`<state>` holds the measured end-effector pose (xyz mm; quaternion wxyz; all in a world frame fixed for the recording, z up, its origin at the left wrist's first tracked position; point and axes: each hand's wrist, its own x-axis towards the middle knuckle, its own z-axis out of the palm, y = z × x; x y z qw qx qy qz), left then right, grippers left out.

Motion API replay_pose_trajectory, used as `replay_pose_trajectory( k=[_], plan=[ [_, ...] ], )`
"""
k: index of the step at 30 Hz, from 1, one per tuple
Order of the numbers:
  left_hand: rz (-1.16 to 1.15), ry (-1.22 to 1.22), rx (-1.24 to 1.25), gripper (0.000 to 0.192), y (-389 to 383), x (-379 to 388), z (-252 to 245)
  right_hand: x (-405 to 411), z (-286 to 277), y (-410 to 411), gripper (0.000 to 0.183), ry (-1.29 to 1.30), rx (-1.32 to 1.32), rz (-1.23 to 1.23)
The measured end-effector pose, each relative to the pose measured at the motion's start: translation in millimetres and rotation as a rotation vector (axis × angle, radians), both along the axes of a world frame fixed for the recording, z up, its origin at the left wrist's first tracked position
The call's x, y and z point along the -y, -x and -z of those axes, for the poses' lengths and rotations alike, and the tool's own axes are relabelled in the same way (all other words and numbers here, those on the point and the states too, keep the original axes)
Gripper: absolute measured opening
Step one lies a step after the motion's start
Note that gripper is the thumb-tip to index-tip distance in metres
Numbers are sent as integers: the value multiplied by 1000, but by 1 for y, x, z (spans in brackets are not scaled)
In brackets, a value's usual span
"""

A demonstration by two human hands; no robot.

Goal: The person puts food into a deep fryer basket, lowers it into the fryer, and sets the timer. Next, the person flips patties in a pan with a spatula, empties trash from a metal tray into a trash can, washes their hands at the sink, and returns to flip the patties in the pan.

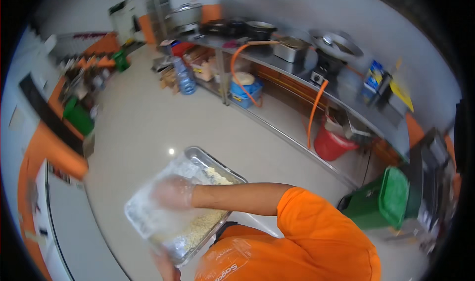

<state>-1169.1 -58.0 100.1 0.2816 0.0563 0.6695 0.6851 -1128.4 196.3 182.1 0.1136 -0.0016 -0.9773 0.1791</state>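
A shallow metal tray [217,162] lies low in front of my body, holding pale yellow crumbs [202,231] along its near side and far corner. White material, blurred by motion, covers much of its left side; I cannot tell whether it is film or powder. Over the tray reaches my right hand [172,192], in what looks like a clear plastic glove. Blur hides its fingers and anything they may hold. At the tray's lower left corner, my left hand [165,264] grips the rim, partly cut off by the picture's bottom edge.
A steel counter [267,60] with a gas burner [319,73] and pots runs along the far wall. Orange hoses [315,114] hang from it. Beneath stands a red bucket [332,144]. A green bin [393,197] is at right, a white appliance [79,221] at left.
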Motion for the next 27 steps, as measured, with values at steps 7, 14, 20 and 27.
replay_pose_trajectory(
  k=[7, 14, 20, 27],
  plan=[
    [245, -102, -114, 62, 82, -26, 22, -35, 41, -137, 28, 1168, -805, 628],
    [678, -48, 56, 56, 75, -38, 53, 99, 106, -350, 21, 1208, -944, 1464],
    [915, 59, 212, 53, -70, -43, 42, 276, 209, -558, 37, -477, -141, 1979],
    [1097, 149, 298, 49, -292, -11, 87, 401, 277, -847, 29, 375, -1044, 2443]
  ],
)
